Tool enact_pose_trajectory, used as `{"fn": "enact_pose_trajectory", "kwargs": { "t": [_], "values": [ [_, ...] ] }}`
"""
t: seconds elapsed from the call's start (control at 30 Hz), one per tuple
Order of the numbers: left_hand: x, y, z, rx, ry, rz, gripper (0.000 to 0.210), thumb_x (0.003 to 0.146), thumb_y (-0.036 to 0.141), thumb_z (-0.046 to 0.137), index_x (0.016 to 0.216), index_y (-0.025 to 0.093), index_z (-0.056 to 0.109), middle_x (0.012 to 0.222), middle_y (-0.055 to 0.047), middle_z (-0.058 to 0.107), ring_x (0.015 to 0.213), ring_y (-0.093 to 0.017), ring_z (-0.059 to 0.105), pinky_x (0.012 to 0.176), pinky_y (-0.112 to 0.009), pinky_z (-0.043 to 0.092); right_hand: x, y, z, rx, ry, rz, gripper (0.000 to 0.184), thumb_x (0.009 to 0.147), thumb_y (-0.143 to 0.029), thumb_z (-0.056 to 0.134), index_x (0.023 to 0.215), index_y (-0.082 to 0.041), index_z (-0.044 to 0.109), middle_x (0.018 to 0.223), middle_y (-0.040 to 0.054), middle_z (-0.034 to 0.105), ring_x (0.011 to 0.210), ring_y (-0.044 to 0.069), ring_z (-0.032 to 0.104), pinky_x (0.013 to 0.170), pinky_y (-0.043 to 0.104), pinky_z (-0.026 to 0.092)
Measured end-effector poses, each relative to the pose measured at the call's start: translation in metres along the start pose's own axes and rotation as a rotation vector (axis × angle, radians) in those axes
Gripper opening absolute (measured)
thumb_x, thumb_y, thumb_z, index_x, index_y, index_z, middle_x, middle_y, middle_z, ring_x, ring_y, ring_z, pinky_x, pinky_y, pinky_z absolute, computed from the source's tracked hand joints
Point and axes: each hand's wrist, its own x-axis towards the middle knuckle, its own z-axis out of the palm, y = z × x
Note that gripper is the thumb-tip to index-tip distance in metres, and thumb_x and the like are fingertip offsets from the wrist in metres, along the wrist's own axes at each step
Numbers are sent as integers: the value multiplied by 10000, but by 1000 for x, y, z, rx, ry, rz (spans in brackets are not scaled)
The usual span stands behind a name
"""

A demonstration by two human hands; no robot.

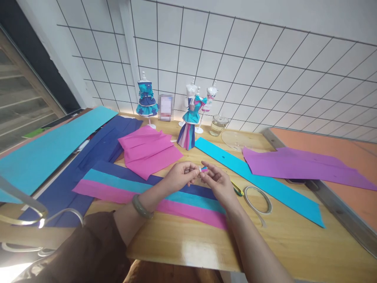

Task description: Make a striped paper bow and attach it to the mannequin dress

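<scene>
Both hands meet above the table, pinching a small folded crepe-paper piece (204, 169) with pink, blue and white in it. My left hand (182, 174) grips its left end between thumb and forefinger. On the other side, my right hand (218, 181) holds it between thumb and fingers. Beneath the hands lies a striped crepe-paper strip (118, 186) in navy, turquoise and pink. Right of my right hand are a yellow-green handled tool (238, 190), partly hidden, and a roll of double-sided tape (258, 199) with its end loose.
Small dress forms in paper dresses, including a blue one (146, 98) and a striped gown (188, 129), stand along the tiled wall. A glass jar (218, 125) is beside them. Pink paper (150, 151), a turquoise strip (259, 181), purple paper (303, 167) and navy paper (73, 177) lie around.
</scene>
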Motion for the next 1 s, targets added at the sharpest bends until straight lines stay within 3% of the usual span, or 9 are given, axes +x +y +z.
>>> {"fn": "enact_pose_trajectory", "kwargs": {
  "t": [0.27,0.47,0.63,0.83,1.0],
  "values": [
    [1,-3,-3,-54,-21,-36,231,756,345,552,768,114,560,575,17,512,485,-57,478,434,-161,384,1,-2,-1,-79,-30,20,196,677,-375,666,751,-195,646,636,-3,606,592,119,531,613,269,445],
    [4,-1,-5,-156,-60,-160,256,759,358,538,728,104,554,595,-15,550,488,-74,525,439,-177,417,2,2,-2,-89,47,36,220,633,-384,700,694,-184,634,637,11,634,568,125,539,578,265,434],
    [5,1,-5,-112,40,-231,264,775,364,494,813,110,554,612,-26,568,483,-101,550,428,-206,424,2,2,-3,-86,36,53,211,664,-370,678,735,-173,651,685,28,652,600,119,542,588,246,430],
    [2,-1,-2,292,190,83,218,747,281,539,919,153,575,919,-52,615,791,-133,576,669,-247,471,3,4,-1,-30,65,125,252,621,-392,700,712,-162,653,640,26,635,557,115,540,561,245,449],
    [-1,0,-1,510,194,211,131,763,246,532,834,171,612,859,-39,618,812,-146,559,725,-264,451,3,7,2,24,48,157,257,601,-397,710,692,-165,647,628,17,638,532,114,547,562,255,458]
  ]
}}
